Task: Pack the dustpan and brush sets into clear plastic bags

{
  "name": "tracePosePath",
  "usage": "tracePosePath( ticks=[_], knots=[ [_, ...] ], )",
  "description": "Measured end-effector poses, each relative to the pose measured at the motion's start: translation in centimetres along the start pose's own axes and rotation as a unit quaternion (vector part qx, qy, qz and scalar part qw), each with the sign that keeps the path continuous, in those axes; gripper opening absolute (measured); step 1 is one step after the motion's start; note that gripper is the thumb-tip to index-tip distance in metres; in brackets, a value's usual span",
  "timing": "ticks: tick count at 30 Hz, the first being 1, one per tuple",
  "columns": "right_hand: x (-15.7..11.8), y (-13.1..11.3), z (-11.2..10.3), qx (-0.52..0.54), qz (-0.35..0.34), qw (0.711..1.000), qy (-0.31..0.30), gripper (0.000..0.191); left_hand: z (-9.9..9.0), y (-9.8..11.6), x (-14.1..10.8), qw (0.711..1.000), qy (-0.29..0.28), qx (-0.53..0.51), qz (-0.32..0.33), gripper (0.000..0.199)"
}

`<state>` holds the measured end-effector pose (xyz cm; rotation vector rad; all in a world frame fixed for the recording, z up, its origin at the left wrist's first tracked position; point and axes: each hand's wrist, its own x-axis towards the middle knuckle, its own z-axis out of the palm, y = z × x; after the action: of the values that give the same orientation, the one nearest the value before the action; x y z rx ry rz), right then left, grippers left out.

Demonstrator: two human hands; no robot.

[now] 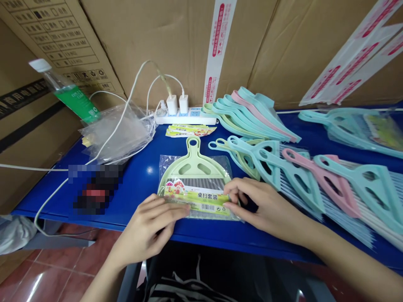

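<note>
A light green dustpan and brush set (191, 160) lies in a clear plastic bag (226, 162) on the blue table in front of me, handle pointing away. Across its lower part sits a yellow-green label card (195, 195) with a mushroom-house picture and a barcode. My left hand (154, 226) rests on the lower left of the bag, its fingers stretched out flat over the label's edge. At the right edge, my right hand (258, 205) has curled fingers, with thumb and forefinger gripping the bag by the label's end.
Stacked dustpans (252, 115) and several small brushes (327, 180) lie to the right, near a bagged set (355, 126). Behind are label cards (189, 130) and a power strip (192, 117). Plastic bags (122, 130), a bottle (75, 100) and a white cable (110, 138) occupy the left.
</note>
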<state>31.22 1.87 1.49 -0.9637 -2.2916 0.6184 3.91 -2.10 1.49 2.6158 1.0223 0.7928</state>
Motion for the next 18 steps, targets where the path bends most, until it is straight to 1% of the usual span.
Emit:
tracePosePath(
  ticks=[4,7,14,18],
  knots=[
    [0.10,-0.15,-0.39,0.042,0.038,0.998,-0.024,0.005,-0.01,-0.25,-0.31,1.000,0.015,-0.010,0.018,0.030],
    [0.21,-0.24,-0.55,0.056,0.041,0.997,-0.015,0.006,0.09,-0.46,-0.51,0.999,0.030,-0.017,0.022,0.031],
    [0.03,-0.46,-0.85,0.021,-0.003,0.998,0.052,0.014,0.13,-0.54,-0.49,0.997,0.063,-0.027,0.036,0.031],
    [-0.13,-0.28,-0.78,-0.017,-0.041,0.997,0.070,0.015,0.04,-0.39,-0.33,0.997,0.066,-0.025,0.033,0.031]
  ],
)
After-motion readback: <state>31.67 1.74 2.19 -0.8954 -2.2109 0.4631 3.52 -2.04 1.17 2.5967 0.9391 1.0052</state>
